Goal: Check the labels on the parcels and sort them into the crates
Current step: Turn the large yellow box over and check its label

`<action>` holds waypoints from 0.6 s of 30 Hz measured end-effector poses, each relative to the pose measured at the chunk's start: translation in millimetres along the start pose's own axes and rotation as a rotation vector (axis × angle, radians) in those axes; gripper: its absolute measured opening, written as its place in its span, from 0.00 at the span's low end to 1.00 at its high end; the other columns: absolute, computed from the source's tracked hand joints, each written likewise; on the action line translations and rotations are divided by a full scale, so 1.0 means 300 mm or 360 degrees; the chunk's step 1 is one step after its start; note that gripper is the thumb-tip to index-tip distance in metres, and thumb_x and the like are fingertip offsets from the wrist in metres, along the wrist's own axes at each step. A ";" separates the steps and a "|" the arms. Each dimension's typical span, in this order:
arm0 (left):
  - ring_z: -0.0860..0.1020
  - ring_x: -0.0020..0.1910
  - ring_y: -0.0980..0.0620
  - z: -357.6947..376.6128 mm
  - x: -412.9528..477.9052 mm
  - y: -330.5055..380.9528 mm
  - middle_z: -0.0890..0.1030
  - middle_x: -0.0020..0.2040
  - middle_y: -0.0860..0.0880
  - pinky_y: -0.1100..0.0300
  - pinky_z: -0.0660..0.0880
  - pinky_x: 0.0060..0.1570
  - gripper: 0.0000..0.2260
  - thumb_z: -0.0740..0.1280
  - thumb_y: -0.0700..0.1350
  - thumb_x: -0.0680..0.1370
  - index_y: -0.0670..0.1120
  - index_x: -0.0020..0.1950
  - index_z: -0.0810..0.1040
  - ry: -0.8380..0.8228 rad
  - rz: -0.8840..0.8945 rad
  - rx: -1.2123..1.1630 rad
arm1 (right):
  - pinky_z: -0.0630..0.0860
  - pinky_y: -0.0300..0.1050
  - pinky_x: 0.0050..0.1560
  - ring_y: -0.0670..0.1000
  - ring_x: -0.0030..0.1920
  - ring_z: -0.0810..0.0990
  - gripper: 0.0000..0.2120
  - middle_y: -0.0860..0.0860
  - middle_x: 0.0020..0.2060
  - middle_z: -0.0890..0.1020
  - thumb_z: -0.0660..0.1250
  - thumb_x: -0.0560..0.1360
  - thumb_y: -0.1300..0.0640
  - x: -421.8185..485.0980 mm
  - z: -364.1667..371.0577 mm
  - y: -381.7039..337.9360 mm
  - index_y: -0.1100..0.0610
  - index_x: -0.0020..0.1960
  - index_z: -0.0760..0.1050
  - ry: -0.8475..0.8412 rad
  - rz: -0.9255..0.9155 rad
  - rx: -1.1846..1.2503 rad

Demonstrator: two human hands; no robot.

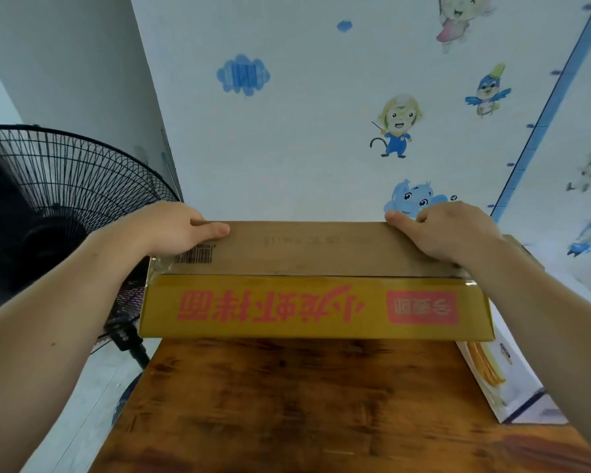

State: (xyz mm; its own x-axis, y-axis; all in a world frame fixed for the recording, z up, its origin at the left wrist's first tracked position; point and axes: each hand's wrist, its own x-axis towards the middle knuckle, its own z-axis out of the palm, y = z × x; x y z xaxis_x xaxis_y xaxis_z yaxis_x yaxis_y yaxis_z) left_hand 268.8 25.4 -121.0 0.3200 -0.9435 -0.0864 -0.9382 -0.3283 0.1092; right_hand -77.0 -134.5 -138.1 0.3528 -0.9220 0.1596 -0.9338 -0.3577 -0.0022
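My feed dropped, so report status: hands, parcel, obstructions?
Both holding: left grip and right grip curled over far corners of the cardboard parcel. Parcel over wooden table, barcode up. White box close right; fan left.

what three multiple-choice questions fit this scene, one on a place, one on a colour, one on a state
1. Where is the black fan relative to the cardboard box?
A. on top of it
B. to its left
C. to its right

2. What colour is the large print on the box's yellow side?
A. green
B. black
C. red

3. How is the box held?
A. the left hand and the right hand each grip its far top edge, one at each end
B. by one hand only
C. no hand touches it

Key:
1 B: the fan's grille fills the left edge of the view, beside the box.
2 C: red characters run across the yellow face.
3 A: both hands clasp the top's far edge, at opposite ends.
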 end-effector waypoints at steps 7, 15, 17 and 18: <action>0.77 0.33 0.48 -0.056 0.045 -0.002 0.76 0.32 0.46 0.55 0.72 0.38 0.39 0.46 0.77 0.59 0.43 0.37 0.74 -0.0031 -0.0033 -0.0008 | 0.75 0.50 0.46 0.58 0.49 0.77 0.51 0.56 0.46 0.78 0.35 0.66 0.20 0.076 -0.018 -0.014 0.56 0.57 0.77 0.0035 0.0094 -0.0003; 0.74 0.59 0.39 -0.014 0.151 -0.017 0.75 0.63 0.41 0.46 0.73 0.58 0.37 0.48 0.73 0.73 0.48 0.66 0.74 0.0430 -0.0227 -0.0058 | 0.74 0.59 0.58 0.60 0.63 0.71 0.39 0.55 0.60 0.76 0.42 0.73 0.25 0.127 -0.036 -0.040 0.51 0.63 0.75 0.0067 0.0129 0.0223; 0.68 0.67 0.35 0.015 0.157 -0.003 0.70 0.69 0.41 0.41 0.66 0.66 0.38 0.46 0.74 0.72 0.51 0.71 0.69 0.0470 -0.0236 -0.0076 | 0.71 0.60 0.61 0.59 0.68 0.67 0.38 0.53 0.66 0.73 0.45 0.73 0.24 0.121 -0.041 -0.037 0.48 0.69 0.71 0.0069 0.0088 0.0270; 0.63 0.71 0.35 0.023 0.154 0.001 0.66 0.73 0.42 0.40 0.62 0.70 0.41 0.46 0.76 0.70 0.53 0.74 0.66 0.0448 -0.0238 -0.0112 | 0.71 0.60 0.62 0.59 0.69 0.66 0.39 0.53 0.68 0.72 0.46 0.73 0.24 0.123 -0.041 -0.033 0.47 0.70 0.70 0.0067 0.0074 0.0278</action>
State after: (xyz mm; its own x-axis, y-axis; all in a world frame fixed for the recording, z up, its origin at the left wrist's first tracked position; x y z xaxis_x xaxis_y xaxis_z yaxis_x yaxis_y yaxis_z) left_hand 282.3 -17.9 -131.9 0.4867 -0.8570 0.1694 -0.8698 -0.4573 0.1852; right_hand -55.3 -163.2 -120.1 0.3032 -0.9325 0.1962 -0.9233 -0.3384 -0.1817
